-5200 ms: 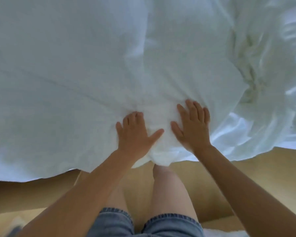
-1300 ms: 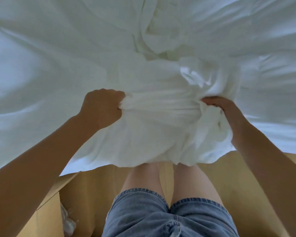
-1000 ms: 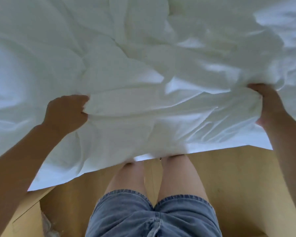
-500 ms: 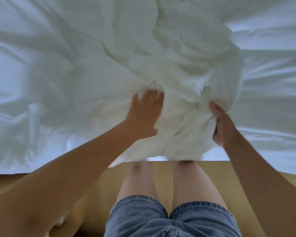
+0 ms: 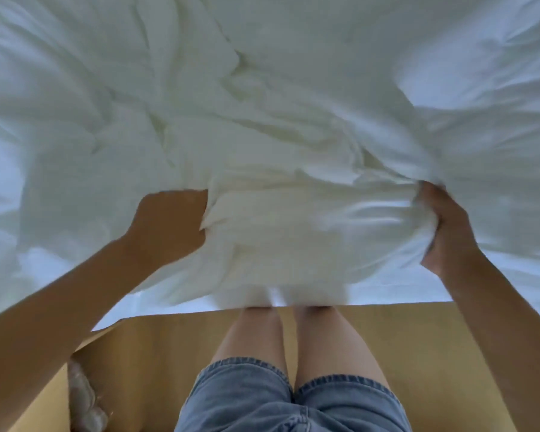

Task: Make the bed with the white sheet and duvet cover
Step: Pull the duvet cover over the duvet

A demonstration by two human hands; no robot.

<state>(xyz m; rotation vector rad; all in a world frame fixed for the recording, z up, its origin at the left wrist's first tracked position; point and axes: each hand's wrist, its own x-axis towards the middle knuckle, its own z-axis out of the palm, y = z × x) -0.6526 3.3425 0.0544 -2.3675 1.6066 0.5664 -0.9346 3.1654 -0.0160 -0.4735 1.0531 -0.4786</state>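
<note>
A crumpled white duvet cover [image 5: 293, 219] lies bunched in folds over the white sheet [image 5: 496, 269] on the bed, filling the upper two thirds of the view. My left hand [image 5: 169, 222] grips a fold of the bunch at its left side, fingers buried in the cloth. My right hand [image 5: 443, 232] grips the bunch at its right side, thumb on top and fingers curled under it. The gathered cloth is stretched between both hands at the bed's near edge.
The bed's near edge [image 5: 387, 302] runs across the middle of the view. Below it is a tan wooden floor [image 5: 156, 353]. My legs in denim shorts [image 5: 293, 406] stand against the bed. A white crumpled object [image 5: 85, 403] lies on the floor at lower left.
Half a second ago my left hand lay flat on the bunch; it now grips a fold further left. My right hand has moved right, and the cloth is pulled wider between them.
</note>
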